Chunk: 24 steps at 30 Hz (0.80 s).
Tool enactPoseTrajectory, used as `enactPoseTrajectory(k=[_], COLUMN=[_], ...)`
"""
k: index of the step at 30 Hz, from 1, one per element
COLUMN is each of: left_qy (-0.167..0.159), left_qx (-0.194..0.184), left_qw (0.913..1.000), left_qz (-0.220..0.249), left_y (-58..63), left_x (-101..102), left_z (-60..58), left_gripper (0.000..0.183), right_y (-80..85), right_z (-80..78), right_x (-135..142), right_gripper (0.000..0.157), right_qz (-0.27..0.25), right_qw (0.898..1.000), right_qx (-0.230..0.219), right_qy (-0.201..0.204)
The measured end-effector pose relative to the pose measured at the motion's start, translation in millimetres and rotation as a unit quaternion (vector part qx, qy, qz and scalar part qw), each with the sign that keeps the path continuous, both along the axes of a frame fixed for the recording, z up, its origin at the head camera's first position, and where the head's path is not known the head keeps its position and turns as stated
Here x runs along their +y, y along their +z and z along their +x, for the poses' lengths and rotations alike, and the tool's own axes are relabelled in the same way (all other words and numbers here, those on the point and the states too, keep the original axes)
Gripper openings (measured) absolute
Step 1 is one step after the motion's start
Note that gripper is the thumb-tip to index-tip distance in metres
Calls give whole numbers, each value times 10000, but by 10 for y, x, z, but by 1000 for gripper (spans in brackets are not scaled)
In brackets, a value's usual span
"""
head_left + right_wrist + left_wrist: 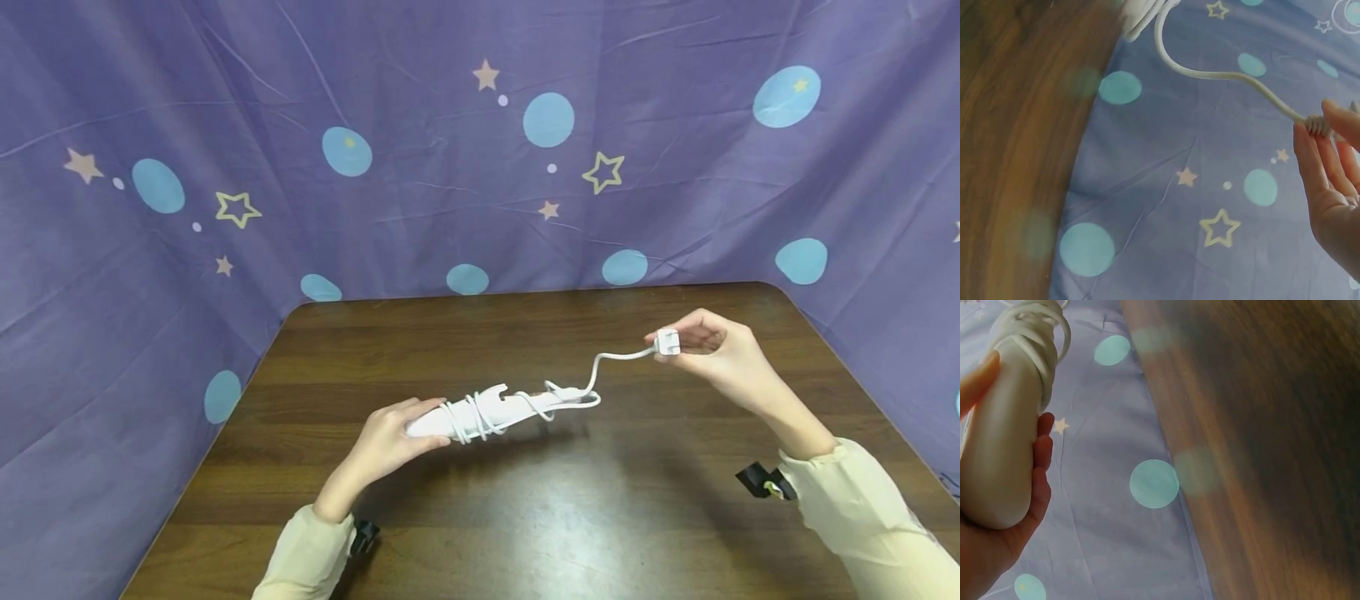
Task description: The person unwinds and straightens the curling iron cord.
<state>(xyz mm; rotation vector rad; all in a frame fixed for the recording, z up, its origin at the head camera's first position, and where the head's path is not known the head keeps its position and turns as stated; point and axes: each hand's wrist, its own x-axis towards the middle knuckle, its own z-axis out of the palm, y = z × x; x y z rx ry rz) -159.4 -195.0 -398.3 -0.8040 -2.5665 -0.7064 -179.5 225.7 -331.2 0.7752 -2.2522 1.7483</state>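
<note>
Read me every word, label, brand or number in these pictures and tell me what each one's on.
No readable text anywhere.
White handheld appliance: no lettering I can make out.
White plug: too small to tell if its face is marked.
Black wrist gear: too small to tell.
Purple backdrop: stars and blue ovals, but no legible words or numbers.
</note>
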Motion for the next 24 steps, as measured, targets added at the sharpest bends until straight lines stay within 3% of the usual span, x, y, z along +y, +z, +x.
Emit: enactPoseTrajectory(k=[8,14,15,21,22,24], left_qy=[-206,-273,-249,59,114,153], left_qx=[-364,-405,-388,-196,-126,-33], left_qw=[9984,9963,9962,9954,9950,9937], left_qz=[373,701,732,939,983,1106], left_y=[32,55,59,43,39,36], left_x=[-15,-26,-25,-25,-23,-19], left_z=[47,58,60,64,63,58], left_gripper=[49,48,48,49,50,50], right_y=[-154,-319,-485,-575,-444,-472], right_z=[-152,-225,-343,-340,-228,-233], right_x=[124,281,399,507,427,451], right_gripper=[20,17,17,16,16,17], right_qz=[-523,-219,-339,31,266,359], right_qw=[9975,9969,9977,9970,9949,9944], right_qx=[-192,-131,-174,-372,-378,-437], right_qy=[-431,-744,-569,-678,-892,-895])
